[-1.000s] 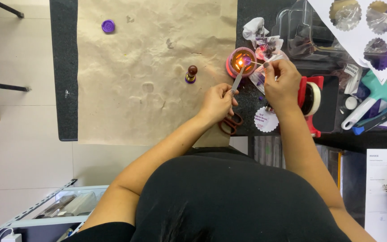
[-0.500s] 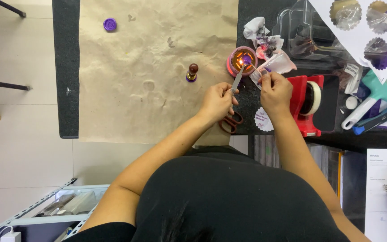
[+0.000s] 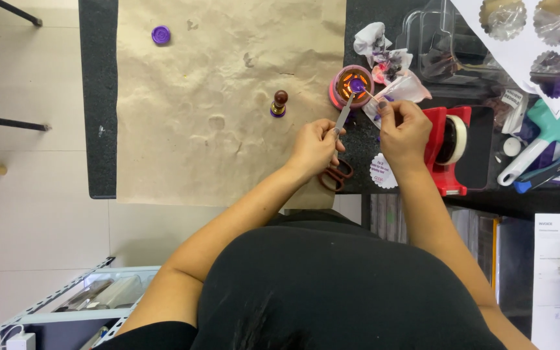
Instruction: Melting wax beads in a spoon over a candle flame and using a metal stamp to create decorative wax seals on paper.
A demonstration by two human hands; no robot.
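Note:
My left hand (image 3: 315,147) grips the handle of a metal spoon (image 3: 345,111) whose bowl holds purple wax over a small round pink burner (image 3: 351,85) with an orange glow. My right hand (image 3: 404,133) pinches a thin stick and a small clear plastic bag (image 3: 402,89) just right of the burner. A wooden-handled stamp (image 3: 279,103) stands upright on the crumpled brown paper (image 3: 215,97), left of the burner. A finished purple wax seal (image 3: 161,34) lies at the paper's far left corner.
Brown-handled scissors (image 3: 336,175) lie under my left wrist. A red tape dispenser (image 3: 448,149) sits right of my right hand. Crumpled tissue (image 3: 371,37), a clear plastic tray (image 3: 448,45), a teal-handled tool (image 3: 539,139) and sticker sheets (image 3: 533,39) crowd the right side.
My right hand has drawn slightly back toward me with the bag and stick. The left hand keeps the spoon over the burner.

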